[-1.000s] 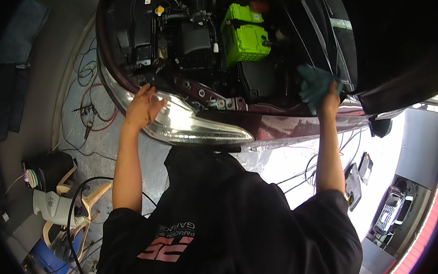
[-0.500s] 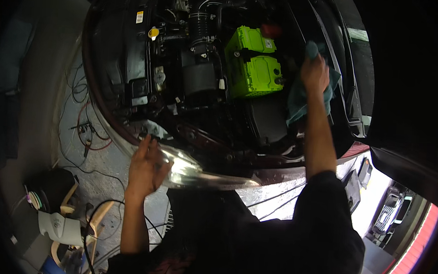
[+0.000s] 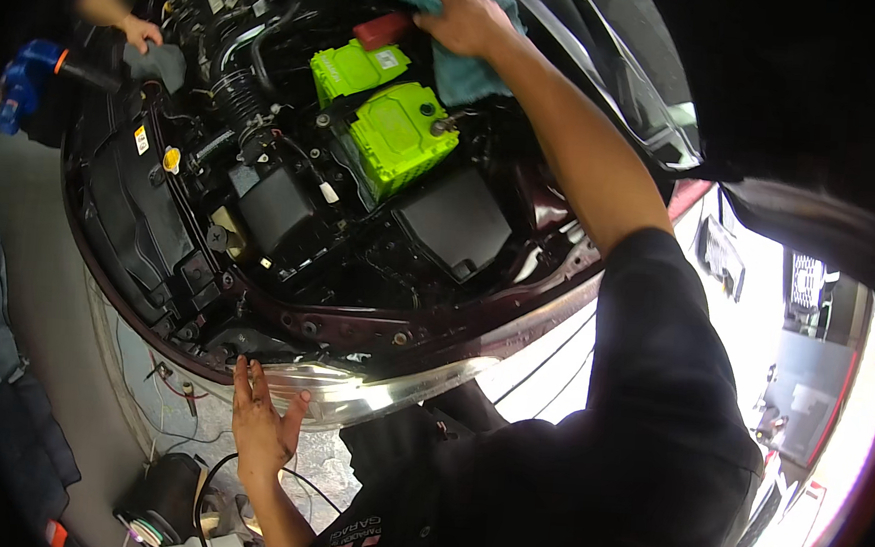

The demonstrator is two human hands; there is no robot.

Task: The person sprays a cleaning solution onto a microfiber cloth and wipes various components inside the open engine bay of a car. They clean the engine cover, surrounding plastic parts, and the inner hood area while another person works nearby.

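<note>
At the far side of the engine bay, my right hand (image 3: 465,20) grips a teal cloth (image 3: 467,73). The cloth bunches at the fingertips and hangs down below the palm. Just left of it is a red terminal cover (image 3: 380,31) beside a bright green car battery (image 3: 403,136). My left hand (image 3: 266,431) holds nothing; its fingers are apart and rest on the car's front edge by the clear headlight (image 3: 350,394). A black plastic box cover (image 3: 456,222) sits nearer than the battery.
Another person's hand (image 3: 140,33) holds a dark grey cloth (image 3: 158,64) at the upper left. A blue tool with an orange ring (image 3: 32,83) is near it. Cables and a black drum (image 3: 165,498) lie on the floor, lower left. The windshield (image 3: 652,46) borders the bay.
My view has shifted and turned. My right hand has reached farther across with the cloth, past the battery. My left hand stays by the headlight. The other person's hand with a cloth has come into view.
</note>
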